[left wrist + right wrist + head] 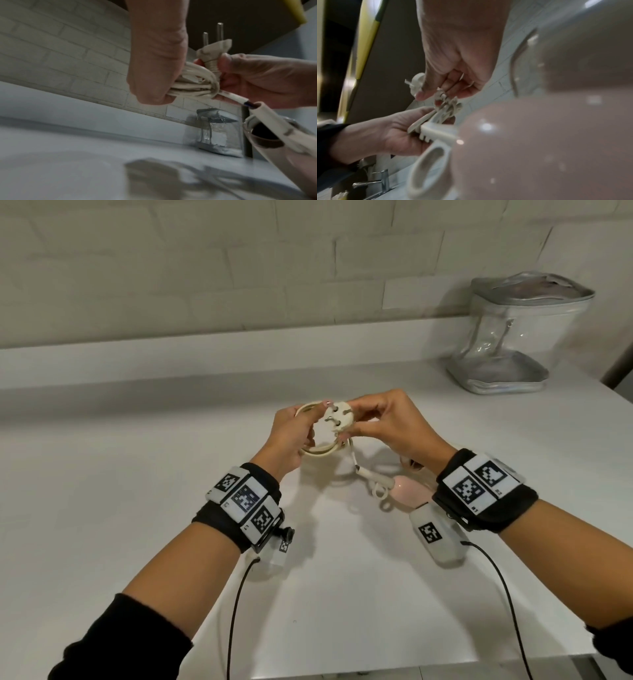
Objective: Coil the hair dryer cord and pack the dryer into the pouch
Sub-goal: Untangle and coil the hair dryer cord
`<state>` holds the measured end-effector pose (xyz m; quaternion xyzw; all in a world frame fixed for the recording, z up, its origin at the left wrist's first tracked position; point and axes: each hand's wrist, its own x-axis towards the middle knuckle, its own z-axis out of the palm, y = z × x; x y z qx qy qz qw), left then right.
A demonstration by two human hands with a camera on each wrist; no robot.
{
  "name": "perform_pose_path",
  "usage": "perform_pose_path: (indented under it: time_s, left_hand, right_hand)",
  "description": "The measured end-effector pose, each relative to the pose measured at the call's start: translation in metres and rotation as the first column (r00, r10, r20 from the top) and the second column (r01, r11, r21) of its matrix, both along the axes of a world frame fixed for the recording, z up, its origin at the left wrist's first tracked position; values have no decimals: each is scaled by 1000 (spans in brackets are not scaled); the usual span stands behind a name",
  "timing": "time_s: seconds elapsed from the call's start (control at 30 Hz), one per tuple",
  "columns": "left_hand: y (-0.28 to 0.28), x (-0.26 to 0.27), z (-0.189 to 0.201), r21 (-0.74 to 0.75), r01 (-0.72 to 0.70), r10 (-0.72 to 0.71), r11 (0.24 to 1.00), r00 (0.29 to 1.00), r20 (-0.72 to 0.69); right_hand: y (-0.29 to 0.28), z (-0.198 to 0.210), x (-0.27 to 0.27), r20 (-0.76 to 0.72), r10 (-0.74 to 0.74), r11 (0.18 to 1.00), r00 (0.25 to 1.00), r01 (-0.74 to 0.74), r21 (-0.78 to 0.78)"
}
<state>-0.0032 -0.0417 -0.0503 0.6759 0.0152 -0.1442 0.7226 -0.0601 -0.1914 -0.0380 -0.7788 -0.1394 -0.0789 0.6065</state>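
The cream cord is wound into a small coil [318, 453], and my left hand [294, 429] grips that coil [192, 86] with curled fingers above the counter. Against the coil, my right hand [373, 419] pinches the round two-pin plug [337, 421] by its neck [214, 58], pins pointing up. A short run of cord drops to the pink hair dryer [409, 491], mostly hidden under my right wrist. The dryer's body [539, 148] fills the right wrist view. The clear pouch [517, 337] with silver trim stands upright at the back right, apart from both hands.
The white counter [137, 491] runs back to a ledge under a pale brick wall [171, 268]. Its front edge lies just before my forearms. Black camera cables [236, 611] hang from both wrists. A chrome tap [380, 180] shows low in the right wrist view.
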Motion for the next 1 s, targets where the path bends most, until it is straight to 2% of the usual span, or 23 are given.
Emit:
perform_pose_path:
  time_s: [0.13,0.3,0.43,0.5,0.6,0.73,0.87,1.0]
  left_hand:
    - [1,-1,5,18,29,-30,999,998,53]
    - [7,0,5,-1,122,-121,993,991,64]
    - [11,-2,12,-90,122,-123,988,992,-6]
    - [17,-2,12,-133,174,-173,976,985,21]
    - [25,-3,8,-98,270,-261,958,960,99]
    - [30,-2,7,-63,324,-315,944,941,123]
    - [28,-2,12,-12,323,-317,946,936,150]
    - [21,-5,12,87,256,-266,963,954,139]
  right_hand:
    - [1,3,7,-23,51,995,998,-53,-85]
    - [4,-3,4,-222,261,965,940,-250,77]
    - [4,-2,8,-227,162,987,960,-163,15]
    - [5,-4,12,-217,118,991,969,-130,-39]
    - [6,-6,15,-214,78,987,974,-106,-121]
    - [6,-10,13,-222,115,987,968,-137,-87]
    - [5,-12,11,-250,169,984,953,-178,-14]
    - [0,-11,15,-252,132,987,959,-151,-58]
